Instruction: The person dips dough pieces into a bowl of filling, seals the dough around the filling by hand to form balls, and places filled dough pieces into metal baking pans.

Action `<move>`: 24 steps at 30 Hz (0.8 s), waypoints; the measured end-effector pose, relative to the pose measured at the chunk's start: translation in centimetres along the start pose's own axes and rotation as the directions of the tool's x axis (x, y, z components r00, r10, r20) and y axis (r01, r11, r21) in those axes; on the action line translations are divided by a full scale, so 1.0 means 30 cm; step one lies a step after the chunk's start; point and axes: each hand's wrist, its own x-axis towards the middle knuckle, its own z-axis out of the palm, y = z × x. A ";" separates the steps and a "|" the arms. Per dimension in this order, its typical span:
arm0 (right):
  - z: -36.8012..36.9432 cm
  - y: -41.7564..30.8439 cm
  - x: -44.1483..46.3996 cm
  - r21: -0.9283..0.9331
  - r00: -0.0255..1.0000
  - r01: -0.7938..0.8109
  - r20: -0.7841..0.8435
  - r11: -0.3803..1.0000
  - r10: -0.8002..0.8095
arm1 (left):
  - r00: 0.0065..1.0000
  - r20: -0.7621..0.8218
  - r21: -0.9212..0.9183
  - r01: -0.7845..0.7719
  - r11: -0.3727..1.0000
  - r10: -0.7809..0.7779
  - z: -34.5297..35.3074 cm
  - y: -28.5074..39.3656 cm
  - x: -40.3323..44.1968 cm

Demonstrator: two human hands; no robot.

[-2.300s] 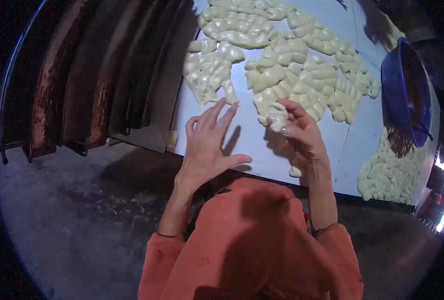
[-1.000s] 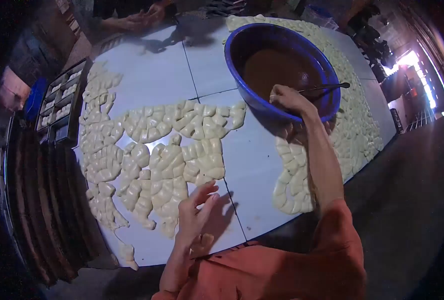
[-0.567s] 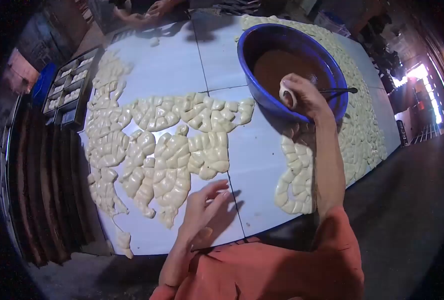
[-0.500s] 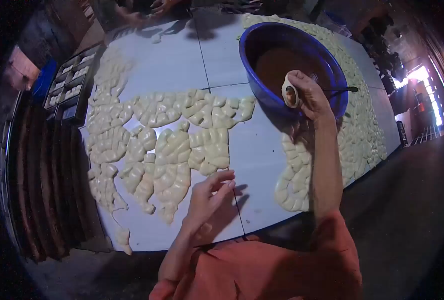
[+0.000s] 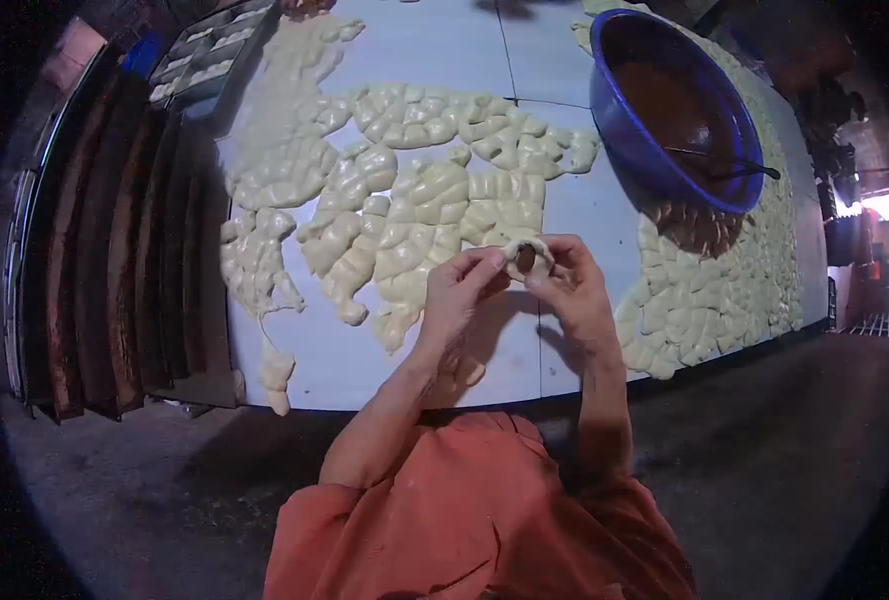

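In front of me a small piece of pale dough [image 5: 538, 244], with a dark brown filling in its middle, is held between both hands. My left hand [image 5: 460, 298] pinches its left edge with thumb and forefinger. From the other side my right hand [image 5: 577, 300] grips it, fingers curled around the dough. Soft, glossy dough pieces [image 5: 420, 240] lie pressed together on the white tabletop just beyond and left of my hands. A large blue basin [image 5: 617, 135] holding brown filling [image 5: 660, 105] stands to the right, with a dark-handled utensil [image 5: 765, 171] resting in it.
More dough pieces [image 5: 710, 300] cover the right side of the white table [image 5: 315, 370]. Dark upright boards or trays [image 5: 125, 250] stand along the left edge. Behind them is a compartmented tray [image 5: 215, 60] with pale pieces.
My right hand has come from over the basin toward me with the filled dough, and my left hand has risen to grip it too. The view has shifted, too.
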 end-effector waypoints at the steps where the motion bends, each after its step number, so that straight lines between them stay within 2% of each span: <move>1: 0.038 0.018 -0.018 -0.357 0.988 0.141 -0.015 0.923 -0.156 | 0.999 -0.044 0.040 -0.018 0.999 0.020 -0.018 0.006 -0.013; 2: 0.079 0.036 -0.031 -0.665 0.952 0.246 0.029 0.705 -0.305 | 0.995 -0.088 0.081 -0.034 0.996 0.041 -0.035 0.010 -0.025; 4: 0.142 0.074 -0.037 -0.637 0.935 0.262 -0.017 0.725 -0.353 | 0.998 -0.045 0.084 -0.040 0.996 0.044 -0.070 0.004 -0.034; 6: 0.168 0.126 -0.037 -0.756 0.888 0.269 -0.044 0.596 -0.457 | 0.983 -0.052 0.209 -0.162 0.964 0.176 -0.068 -0.001 -0.046; 8: 0.201 0.141 -0.030 -0.765 0.860 0.263 -0.090 0.588 -0.502 | 0.988 -0.087 0.177 -0.108 0.978 0.125 -0.063 0.028 -0.074; 10: 0.216 0.149 -0.015 -0.663 0.878 0.257 -0.143 0.703 -0.456 | 0.990 -0.076 0.133 -0.109 0.985 0.120 -0.081 0.031 -0.056; 11: 0.219 0.138 -0.026 -0.571 0.934 0.127 -0.207 0.811 -0.292 | 0.981 -0.024 0.198 -0.186 0.962 0.194 -0.097 0.029 -0.038; 12: 0.227 0.118 -0.036 -0.572 0.935 0.123 -0.207 0.811 -0.288 | 0.981 -0.027 0.196 -0.183 0.963 0.192 -0.099 0.050 -0.038; 13: 0.226 0.100 -0.043 -0.340 0.972 0.032 -0.210 0.940 -0.109 | 0.994 -0.015 0.206 -0.101 0.973 0.107 -0.103 0.078 -0.040; 14: 0.218 0.090 -0.047 -0.090 0.984 -0.083 -0.166 0.993 0.067 | 1.000 -0.003 0.217 -0.020 0.976 0.021 -0.106 0.107 -0.042; 15: 0.199 0.103 -0.050 -0.159 0.996 0.023 -0.076 0.987 -0.035 | 1.000 0.006 0.253 -0.017 0.967 0.016 -0.115 0.128 -0.040; 16: 0.188 0.112 -0.059 -0.159 0.997 0.022 -0.075 0.987 -0.034 | 0.999 0.026 0.290 0.017 0.957 -0.025 -0.124 0.154 -0.042; 18: 0.179 0.118 -0.076 -0.369 0.972 0.236 0.073 0.899 -0.225 | 0.999 0.049 0.280 0.004 0.960 -0.018 -0.124 0.170 -0.061; 20: 0.152 0.157 -0.070 -0.368 0.969 0.245 0.061 0.897 -0.240 | 0.995 0.095 0.295 -0.026 0.955 -0.002 -0.114 0.163 -0.087; 22: 0.146 0.172 -0.051 -0.301 0.906 0.413 0.046 0.860 -0.420 | 0.990 0.143 0.310 -0.056 0.949 0.012 -0.115 0.157 -0.093; 23: 0.149 0.173 -0.057 -0.382 0.873 0.458 0.020 0.803 -0.488 | 0.986 0.165 0.322 -0.064 0.944 0.011 -0.123 0.156 -0.091; 24: 0.186 0.160 -0.061 -0.382 0.874 0.455 0.017 0.804 -0.486 | 0.983 0.185 0.333 -0.072 0.940 0.010 -0.133 0.154 -0.089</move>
